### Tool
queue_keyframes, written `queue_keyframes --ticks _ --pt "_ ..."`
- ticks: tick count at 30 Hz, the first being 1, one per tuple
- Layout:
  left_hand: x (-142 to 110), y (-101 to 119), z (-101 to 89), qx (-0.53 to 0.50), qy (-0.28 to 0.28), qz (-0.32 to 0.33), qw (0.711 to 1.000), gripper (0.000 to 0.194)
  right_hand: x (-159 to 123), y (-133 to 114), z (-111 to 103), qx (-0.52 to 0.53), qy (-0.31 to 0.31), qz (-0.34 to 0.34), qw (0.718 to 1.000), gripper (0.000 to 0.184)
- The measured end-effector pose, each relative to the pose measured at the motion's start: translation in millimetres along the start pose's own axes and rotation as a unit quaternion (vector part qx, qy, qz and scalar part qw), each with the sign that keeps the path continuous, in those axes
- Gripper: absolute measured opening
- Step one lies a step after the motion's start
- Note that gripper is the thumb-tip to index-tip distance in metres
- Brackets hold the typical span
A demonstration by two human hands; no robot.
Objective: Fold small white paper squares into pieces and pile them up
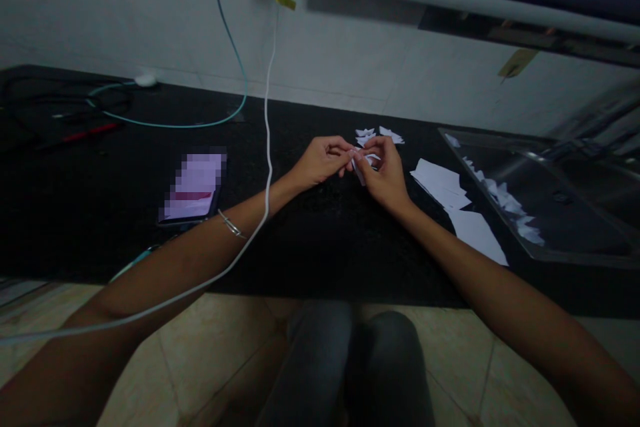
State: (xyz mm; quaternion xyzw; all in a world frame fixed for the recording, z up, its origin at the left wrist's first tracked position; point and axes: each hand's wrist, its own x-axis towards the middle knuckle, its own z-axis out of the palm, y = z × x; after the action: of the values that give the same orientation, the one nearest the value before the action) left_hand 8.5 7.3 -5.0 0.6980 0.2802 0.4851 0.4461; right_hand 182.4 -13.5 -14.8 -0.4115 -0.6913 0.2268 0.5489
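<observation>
Over the black countertop (320,247), my left hand (325,159) and my right hand (385,172) meet fingertip to fingertip. Both pinch a small piece of white paper (359,175), which shows partly below the fingers; its exact shape is hidden by them. Just behind my hands lie a few small folded paper pieces (391,135) with pointed edges. To the right of my right hand rest larger white paper sheets (440,183), one with a jagged edge, and another sheet (477,235) nearer the front.
A metal-rimmed panel (580,213) at right carries a row of pointed paper pieces (505,199). A lit phone (193,190) lies at left. A white cable (269,120) hangs across my left forearm; a teal cable (187,125) and a red-and-black lead (93,132) lie behind.
</observation>
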Motion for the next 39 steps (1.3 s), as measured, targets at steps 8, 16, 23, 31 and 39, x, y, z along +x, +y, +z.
queue_keyframes --ticks 8,16,23,31,39 --pt "2 5 -6.9 0.053 0.060 0.002 0.997 0.031 -2 -10 -7 -0.092 0.018 -0.054 0.994 0.018" --pt "-2 12 -4.9 -0.041 0.037 -0.078 0.995 0.030 0 -14 -8 -0.081 -0.039 -0.053 0.995 0.019" --pt "-2 12 -5.6 -0.097 0.005 -0.089 0.991 0.028 1 -13 -5 0.089 -0.116 -0.003 0.989 0.026" --pt "-2 14 -5.0 -0.055 0.022 -0.074 0.996 0.032 -1 -16 -5 0.155 -0.149 0.094 0.972 0.035" --pt "-1 8 -3.4 0.020 0.021 -0.036 0.999 0.037 -1 -10 -7 0.056 -0.123 0.025 0.990 0.021"
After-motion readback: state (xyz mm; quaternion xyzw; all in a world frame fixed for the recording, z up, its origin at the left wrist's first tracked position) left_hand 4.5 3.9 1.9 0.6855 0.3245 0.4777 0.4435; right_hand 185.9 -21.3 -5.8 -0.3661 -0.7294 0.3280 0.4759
